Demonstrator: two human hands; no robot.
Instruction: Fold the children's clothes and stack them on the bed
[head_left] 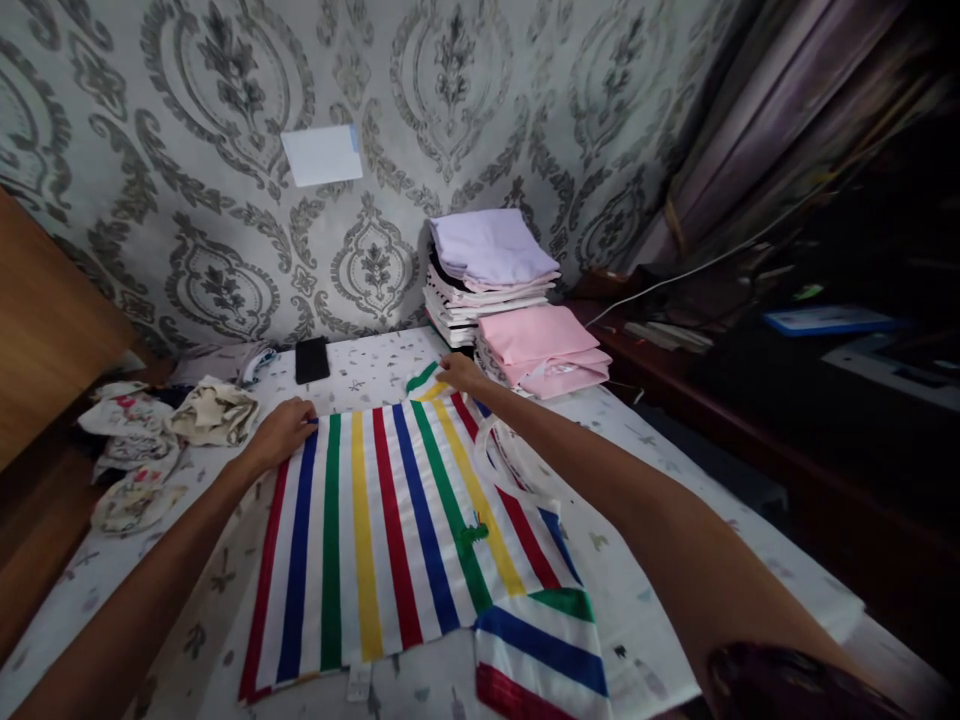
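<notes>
A striped T-shirt (409, 520) in red, blue, green, yellow and white lies spread sideways on the patterned white sheet (615, 560). Its collar points right, and a small green animal motif is on the chest. My left hand (289, 428) is closed on the shirt's far left corner, by the hem. Near the far sleeve, my right hand (459, 372) pinches the striped cloth. The near sleeve (540, 650) lies flat toward me. A white tag sticks out from the near side edge. My fingertips are partly hidden at this distance.
Behind my right hand stands a tall stack of folded clothes (491, 250), with folded pink clothes (544, 345) in front. A black phone (312, 360) lies by the wall. Crumpled clothes (142, 440) sit at left. A dark red wooden edge (675, 380) runs along the right.
</notes>
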